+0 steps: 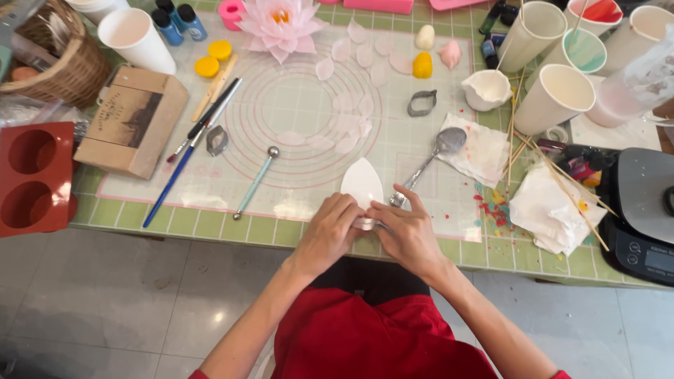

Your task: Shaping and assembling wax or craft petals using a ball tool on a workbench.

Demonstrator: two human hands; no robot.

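both hands are down at the near edge of the table, knuckles up, meeting over one white petal-shaped piece (362, 184). the left hand (328, 233) has its fingers curled in and pinched on the lower left side of the piece; the right hand (406, 233) mirrors it, fingertips pinched on the lower right, thumb tucked in beside the other hand. the two hands touch at the fingertips. the pointed tip of the white piece sticks up just beyond them, standing clear above the fingers, its base hidden under them.

just past the right hand's fingers lies a metal spoon (432, 158), handle end almost touching the knuckles, bowl resting further out on a crumpled paper towel (484, 151). off to the right of that hand, a second crumpled tissue (551, 210) with thin wooden skewers (562, 184) across it, and spots of coloured paint on the mat near it.

beyond the left hand, a ball-tipped tool (255, 181) lies slanted on the pale silicone mat (302, 105) with its ringed circles. further left, a blue-handled brush (184, 163) and a small metal petal cutter (217, 140). thin pale petals (351, 130) are scattered on the mat well beyond both hands, and at the far edge sits a finished pink lotus flower (279, 24). far right of the right hand, white paper cups (554, 98) and a black kitchen scale (642, 217).
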